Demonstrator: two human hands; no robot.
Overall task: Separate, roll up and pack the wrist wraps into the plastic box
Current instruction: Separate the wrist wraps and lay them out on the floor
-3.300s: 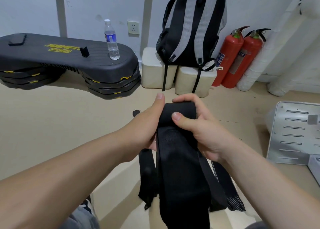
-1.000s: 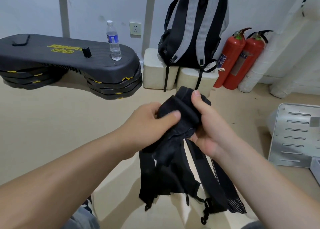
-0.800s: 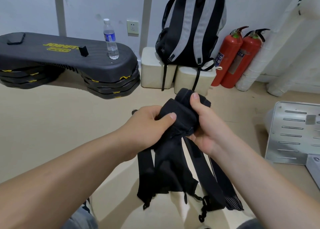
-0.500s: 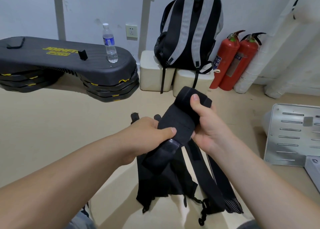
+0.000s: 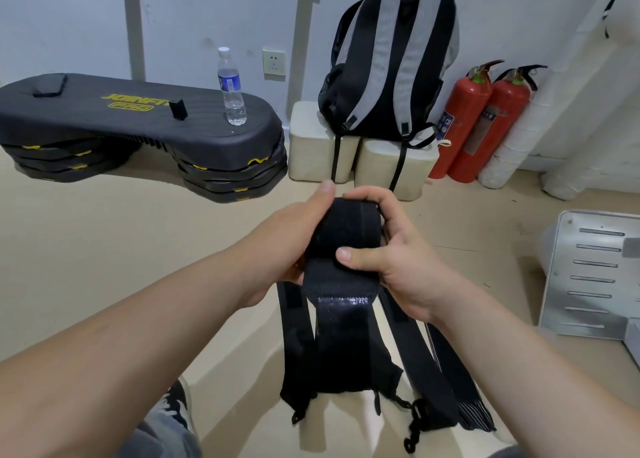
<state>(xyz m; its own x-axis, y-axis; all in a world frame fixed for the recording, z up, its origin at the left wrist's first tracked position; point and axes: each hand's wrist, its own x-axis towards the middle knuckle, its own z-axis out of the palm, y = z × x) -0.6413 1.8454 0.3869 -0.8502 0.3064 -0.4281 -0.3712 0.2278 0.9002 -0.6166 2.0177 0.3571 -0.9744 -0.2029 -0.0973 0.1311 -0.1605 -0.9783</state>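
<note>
The wrap (image 5: 346, 230), black and partly rolled, is held in the air between both hands over the floor, in the middle of the view. The roll's axis runs left to right from one hand to the other, and its unrolled tail hangs straight down toward the person, with a glossy band across it just under the roll. The left hand (image 5: 287, 246) grips the roll's left end with the thumb standing up along it; its fingers are hidden behind the cloth. The right hand (image 5: 401, 263) grips the right end, its fingers (image 5: 367, 197) curled over the top and the thumb pressed flat on the front. Below, the loose wraps (image 5: 419, 357) lie in a tangle on the beige floor (image 5: 104, 267), their long strips running away from the person, with cords at the near ends. To the right a slotted metal panel (image 5: 595, 277) lies on the floor. Along the pale wall (image 5: 69, 24) sit a black step platform (image 5: 138, 125) with a bottle (image 5: 231, 90) upright on it, two white blocks (image 5: 311, 152) carrying a closed striped backpack (image 5: 391, 59) whose contents cannot be seen, and two red extinguishers (image 5: 481, 125) side by side.
</note>
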